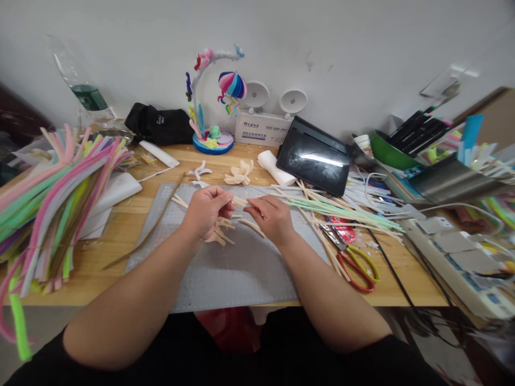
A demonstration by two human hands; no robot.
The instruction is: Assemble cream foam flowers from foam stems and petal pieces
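Above the grey cutting mat [241, 273], my left hand [210, 210] is closed in a pinch on one end of a cream pipe cleaner [240, 201]. My right hand [272, 215] pinches the other end, so the short piece spans the gap between them. Under and beside my left hand lie cream pipe cleaner pieces [220, 236] bent into branching shapes. Another cut cream piece [252, 227] rests on the mat between my hands. Behind them sit a cream petal-like shape [238, 172] and a small white branched piece [200, 170].
Bundled coloured pipe cleaners [60, 209] crowd the left. Red-and-yellow-handled pliers [358, 268] and loose green and cream strips [346, 212] lie to the right, before a power strip [458, 268]. A black tablet-like device [316, 158] and a decorated arch stand [213, 142] are at the back.
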